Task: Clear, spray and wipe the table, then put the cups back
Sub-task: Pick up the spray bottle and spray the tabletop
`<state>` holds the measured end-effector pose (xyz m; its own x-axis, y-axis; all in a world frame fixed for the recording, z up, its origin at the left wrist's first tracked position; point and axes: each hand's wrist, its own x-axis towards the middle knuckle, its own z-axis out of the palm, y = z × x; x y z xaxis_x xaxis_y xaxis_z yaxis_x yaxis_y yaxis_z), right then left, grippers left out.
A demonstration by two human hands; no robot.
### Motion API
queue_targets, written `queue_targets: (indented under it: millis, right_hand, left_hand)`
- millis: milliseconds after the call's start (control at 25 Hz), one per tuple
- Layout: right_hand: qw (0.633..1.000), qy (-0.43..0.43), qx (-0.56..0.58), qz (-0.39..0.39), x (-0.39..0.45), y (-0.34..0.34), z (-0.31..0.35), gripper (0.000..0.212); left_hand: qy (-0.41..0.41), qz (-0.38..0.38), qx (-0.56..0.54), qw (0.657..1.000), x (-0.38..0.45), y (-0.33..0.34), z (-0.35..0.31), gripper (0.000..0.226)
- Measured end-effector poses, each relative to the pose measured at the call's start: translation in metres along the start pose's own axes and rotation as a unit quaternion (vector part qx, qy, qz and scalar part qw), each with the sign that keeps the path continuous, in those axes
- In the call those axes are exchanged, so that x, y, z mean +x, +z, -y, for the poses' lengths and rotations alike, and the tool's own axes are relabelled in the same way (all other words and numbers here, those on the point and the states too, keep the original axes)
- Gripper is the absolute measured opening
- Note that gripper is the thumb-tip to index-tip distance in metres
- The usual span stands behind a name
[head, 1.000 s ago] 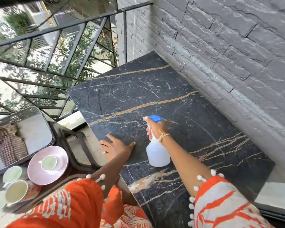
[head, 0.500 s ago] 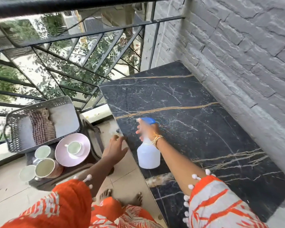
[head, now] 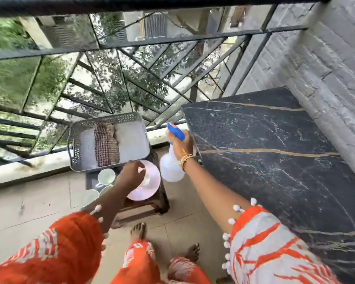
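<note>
The black marble table (head: 275,171) with gold veins stands at the right, its top bare. My right hand (head: 182,143) grips a translucent spray bottle (head: 170,170) with a blue trigger head, held just off the table's left edge. My left hand (head: 131,175) hovers with loosely curled fingers over a pink saucer (head: 150,190) and the pale cup (head: 146,180) on it, holding nothing that I can see. Three more pale cups (head: 106,176) sit left of the saucer. A checked cloth (head: 106,145) lies in a grey perforated tray (head: 75,144).
Saucer, cups and tray rest on a low dark wooden stool (head: 146,210) left of the table. A black metal railing (head: 131,42) runs behind them. A grey brick wall (head: 326,68) borders the table's right side. My bare feet stand on the tiled floor (head: 29,206).
The view has swung left and down. My left hand left the table edge and moved over the saucer on the stool. My right hand carried the bottle left, off the table top.
</note>
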<state>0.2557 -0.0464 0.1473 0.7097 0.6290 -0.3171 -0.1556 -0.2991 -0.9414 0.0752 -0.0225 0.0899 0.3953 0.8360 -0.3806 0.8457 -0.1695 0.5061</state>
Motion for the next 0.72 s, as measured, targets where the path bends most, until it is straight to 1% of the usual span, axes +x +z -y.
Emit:
queue_targets:
  millis: [120, 240, 320, 440, 520, 600, 680, 720]
  right_hand:
    - [0.997, -0.046, -0.045, -0.035, 0.010, 0.067, -0.002, 0.029]
    - [0.994, -0.054, -0.095, -0.019, 0.021, 0.120, -0.020, 0.019]
    - [0.990, -0.068, -0.123, -0.017, 0.028, 0.151, -0.031, 0.020]
    - [0.980, -0.077, -0.182, 0.010, 0.043, 0.181, -0.052, 0.021]
    - [0.967, -0.076, -0.240, 0.037, 0.054, 0.184, -0.069, 0.025]
    - [0.960, -0.094, -0.258, 0.056, 0.060, 0.188, -0.079, 0.024]
    - [0.955, -0.091, -0.278, 0.059, 0.065, 0.189, -0.083, 0.026]
    - [0.954, -0.092, -0.280, 0.059, 0.066, 0.188, -0.084, 0.027]
  left_hand:
    - [-0.028, 0.001, -0.018, 0.999, 0.024, -0.040, 0.036, 0.019]
    - [-0.050, -0.008, -0.043, 0.998, 0.049, -0.063, 0.065, 0.017]
    - [-0.082, -0.011, -0.057, 0.995, 0.071, -0.071, 0.088, 0.024]
    - [-0.136, 0.026, -0.059, 0.989, 0.108, -0.067, 0.118, 0.032]
    - [-0.187, 0.053, -0.111, 0.974, 0.127, -0.061, 0.129, 0.045]
    - [-0.251, 0.068, -0.183, 0.948, 0.151, -0.055, 0.150, 0.068]
    - [-0.293, 0.062, -0.214, 0.930, 0.184, -0.030, 0.187, 0.087]
    - [-0.307, 0.054, -0.218, 0.925, 0.194, -0.017, 0.201, 0.090]
